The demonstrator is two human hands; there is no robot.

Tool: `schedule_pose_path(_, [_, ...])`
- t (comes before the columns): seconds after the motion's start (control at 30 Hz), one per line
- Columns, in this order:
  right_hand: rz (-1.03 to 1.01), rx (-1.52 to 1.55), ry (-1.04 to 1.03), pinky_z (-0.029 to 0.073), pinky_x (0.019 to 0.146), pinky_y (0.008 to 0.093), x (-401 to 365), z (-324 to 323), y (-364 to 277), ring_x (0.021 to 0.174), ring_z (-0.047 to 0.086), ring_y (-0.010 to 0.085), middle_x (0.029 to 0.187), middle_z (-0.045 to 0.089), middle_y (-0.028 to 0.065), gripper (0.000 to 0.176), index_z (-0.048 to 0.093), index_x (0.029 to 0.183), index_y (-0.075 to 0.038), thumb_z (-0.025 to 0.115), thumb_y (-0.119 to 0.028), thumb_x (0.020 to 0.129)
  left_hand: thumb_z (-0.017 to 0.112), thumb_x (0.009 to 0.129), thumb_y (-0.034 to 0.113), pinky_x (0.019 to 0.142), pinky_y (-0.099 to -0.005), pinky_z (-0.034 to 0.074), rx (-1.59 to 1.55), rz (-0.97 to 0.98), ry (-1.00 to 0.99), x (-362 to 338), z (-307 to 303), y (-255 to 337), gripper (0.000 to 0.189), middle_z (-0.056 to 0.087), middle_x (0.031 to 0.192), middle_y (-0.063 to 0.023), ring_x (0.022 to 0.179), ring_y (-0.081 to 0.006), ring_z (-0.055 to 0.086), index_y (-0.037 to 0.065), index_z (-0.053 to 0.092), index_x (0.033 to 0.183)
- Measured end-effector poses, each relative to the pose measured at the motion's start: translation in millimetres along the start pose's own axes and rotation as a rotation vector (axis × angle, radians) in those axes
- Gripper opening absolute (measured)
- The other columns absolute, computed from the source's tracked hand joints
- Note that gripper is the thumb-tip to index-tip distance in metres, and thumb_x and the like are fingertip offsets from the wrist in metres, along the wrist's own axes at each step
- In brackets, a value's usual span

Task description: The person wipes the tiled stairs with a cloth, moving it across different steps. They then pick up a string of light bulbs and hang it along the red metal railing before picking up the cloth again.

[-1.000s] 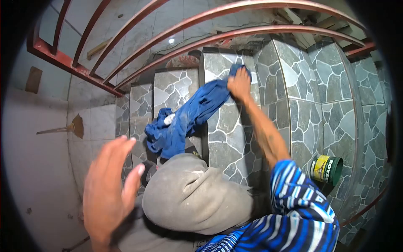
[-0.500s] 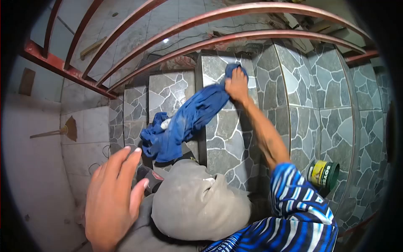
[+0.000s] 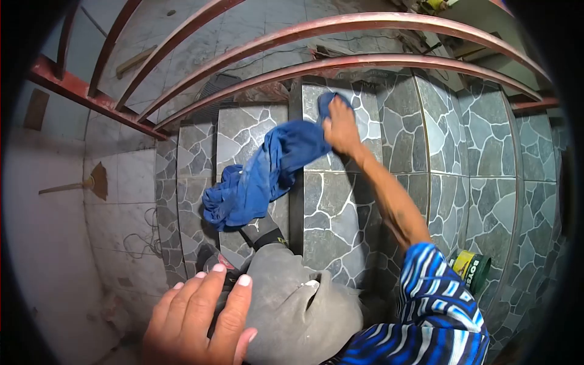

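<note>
By the right hand point(image 3: 342, 129), at one o'clock, the cloth point(image 3: 255, 182) is gripped and pressed to the step point(image 3: 328, 204), its tail trailed toward eight o'clock; at seven, the left hand point(image 3: 198, 316) is held loosely spread. Wiping seems under way; for another stroke, steady pressure would be needed.

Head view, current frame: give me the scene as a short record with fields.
Right hand: on one end of the blue cloth, over a step; grip unclear
Left hand: fingers spread, no object visible in it
Blue cloth: crumpled, lying across neighbouring steps
Steps: stone-patterned, pale joint lines
Nearby: green bucket by the striped sleeve; broom at picture left; red railing at top
</note>
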State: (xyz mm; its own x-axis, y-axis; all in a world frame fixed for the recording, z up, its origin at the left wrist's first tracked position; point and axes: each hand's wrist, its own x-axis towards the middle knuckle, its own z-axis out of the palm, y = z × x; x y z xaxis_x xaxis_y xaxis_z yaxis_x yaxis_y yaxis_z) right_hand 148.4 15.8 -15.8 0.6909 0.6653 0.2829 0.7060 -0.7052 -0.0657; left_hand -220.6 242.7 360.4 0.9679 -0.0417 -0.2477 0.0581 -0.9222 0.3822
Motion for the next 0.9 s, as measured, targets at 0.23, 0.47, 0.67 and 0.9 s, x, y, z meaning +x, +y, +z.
schedule_pose_path(0.23, [0.240, -0.078, -0.345, 0.043, 0.096, 0.0522, 77, 10, 41, 0.109, 0.057, 0.0453, 0.116, 0.062, 0.0307, 0.047, 0.065, 0.100, 0.009, 0.046, -0.031, 0.087, 0.075, 0.082, 0.017, 0.098, -0.0440, 0.048, -0.001, -0.043, -0.052, 8, 10, -19, 0.058, 0.058, 0.130, -0.0182, 0.113, -0.0340, 0.061, 0.005, 0.056, 0.136])
schedule_pose_path(0.47, [-0.032, 0.118, 0.110, 0.047, 0.077, 0.0580, 65, 15, 33, 0.086, 0.064, 0.0455, 0.093, 0.066, 0.0318, 0.045, 0.069, 0.091, 0.005, 0.046, -0.033, 0.088, 0.071, 0.084, 0.016, 0.096, -0.0402, 0.049, -0.020, -0.025, 0.063, 1, -1, -9, 0.050, 0.062, 0.129, -0.0150, 0.112, -0.0328, 0.062, 0.006, 0.062, 0.132])
schedule_pose_path(0.67, [0.191, -0.131, -0.115, 0.048, 0.092, 0.0501, 80, 22, 13, 0.096, 0.067, 0.0447, 0.099, 0.071, 0.0276, 0.049, 0.072, 0.091, 0.004, 0.043, -0.035, 0.089, 0.071, 0.085, 0.013, 0.095, -0.0420, 0.049, -0.026, -0.024, 0.056, -7, 5, -17, 0.049, 0.061, 0.128, -0.0173, 0.111, -0.0338, 0.062, 0.006, 0.061, 0.132])
schedule_pose_path(0.9, [0.354, -0.118, -0.404, 0.051, 0.088, 0.0499, 91, 13, 17, 0.096, 0.067, 0.0406, 0.099, 0.070, 0.0249, 0.041, 0.070, 0.086, 0.002, 0.048, -0.033, 0.088, 0.078, 0.081, 0.022, 0.100, -0.0465, 0.048, -0.049, -0.025, -0.077, -17, 12, -29, 0.064, 0.058, 0.127, -0.0215, 0.112, -0.0347, 0.061, 0.005, 0.054, 0.138])
